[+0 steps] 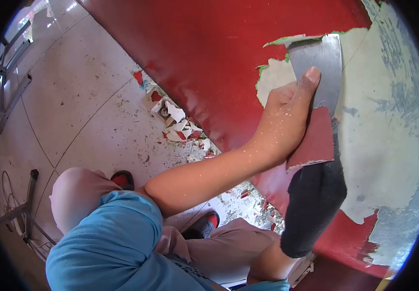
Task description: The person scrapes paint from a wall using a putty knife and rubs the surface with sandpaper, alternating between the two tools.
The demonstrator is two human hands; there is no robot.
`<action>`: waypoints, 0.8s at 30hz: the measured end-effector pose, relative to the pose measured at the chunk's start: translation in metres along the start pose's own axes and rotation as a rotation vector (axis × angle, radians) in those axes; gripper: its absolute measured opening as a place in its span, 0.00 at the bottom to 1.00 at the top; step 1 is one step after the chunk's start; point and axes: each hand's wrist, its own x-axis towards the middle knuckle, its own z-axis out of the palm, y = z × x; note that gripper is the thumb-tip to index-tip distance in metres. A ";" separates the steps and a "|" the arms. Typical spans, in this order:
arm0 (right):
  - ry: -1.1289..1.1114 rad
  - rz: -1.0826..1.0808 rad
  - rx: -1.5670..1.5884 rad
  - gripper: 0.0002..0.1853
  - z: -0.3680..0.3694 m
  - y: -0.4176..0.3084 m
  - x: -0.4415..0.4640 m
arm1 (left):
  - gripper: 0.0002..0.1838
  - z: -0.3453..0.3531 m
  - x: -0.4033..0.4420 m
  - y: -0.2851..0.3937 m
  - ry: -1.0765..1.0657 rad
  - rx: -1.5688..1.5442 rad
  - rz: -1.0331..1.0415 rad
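Note:
A wide metal scraper [323, 63] lies against the red wall, its blade edge under a lifted strip of red paint [294, 40] with a green edge. My left hand [287, 109] is closed at the blade, thumb along its face and the other fingers mostly hidden. My right hand [323, 177], in a black glove or sleeve, is at the scraper's dark handle. Its fingers are largely covered by a loose red paint flake [316, 138] lying between the two hands. Pale specks dot my left wrist.
Around the blade, bare pale wall [379, 140] borders the remaining red paint [209, 53]. Paint flakes and rubble [180, 126] lie along the wall's foot on the tiled floor [93, 92]. Metal frame legs [13, 77] and a cable [13, 199] are at the left.

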 end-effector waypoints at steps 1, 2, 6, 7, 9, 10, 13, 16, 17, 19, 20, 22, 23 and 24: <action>-0.004 -0.041 0.015 0.20 -0.004 -0.001 -0.002 | 0.29 0.006 -0.005 0.001 0.037 0.032 0.065; 0.008 -0.040 0.022 0.20 -0.007 -0.001 -0.005 | 0.29 0.013 -0.008 -0.006 0.024 0.039 0.065; 0.001 0.064 -0.060 0.21 -0.005 -0.013 0.003 | 0.29 0.000 -0.002 0.018 -0.045 0.417 0.027; 0.036 -0.035 0.009 0.21 -0.004 -0.002 0.003 | 0.29 0.003 -0.001 0.009 -0.033 0.265 0.014; 0.070 -0.125 0.078 0.21 -0.009 0.013 -0.001 | 0.29 0.011 -0.007 -0.007 0.067 0.253 0.153; 0.105 -0.223 -0.018 0.22 -0.015 0.015 -0.006 | 0.29 0.017 -0.014 -0.010 0.136 0.394 0.329; 0.040 -0.165 -0.081 0.22 -0.013 -0.004 0.004 | 0.29 0.013 -0.004 0.010 -0.014 0.172 0.071; 0.004 -0.013 0.105 0.22 -0.009 0.003 0.001 | 0.29 0.012 -0.004 -0.006 -0.038 0.170 0.024; 0.076 -0.187 0.021 0.22 -0.015 0.007 -0.003 | 0.29 0.019 -0.013 -0.014 0.042 0.243 0.158; 0.115 -0.280 0.023 0.22 -0.023 -0.003 -0.007 | 0.29 0.022 -0.011 -0.001 0.118 0.315 0.335; 0.114 -0.301 0.024 0.22 -0.020 -0.004 -0.001 | 0.30 0.018 -0.003 0.007 0.064 0.262 0.214; -0.006 0.000 -0.024 0.21 -0.010 -0.007 0.007 | 0.30 0.010 0.003 0.012 -0.048 0.164 -0.074; -0.010 0.006 -0.023 0.21 -0.011 -0.004 0.005 | 0.30 0.010 0.003 0.009 -0.033 0.207 -0.011; -0.008 -0.032 -0.005 0.21 -0.016 -0.001 -0.001 | 0.30 0.011 -0.004 0.001 -0.023 0.206 -0.034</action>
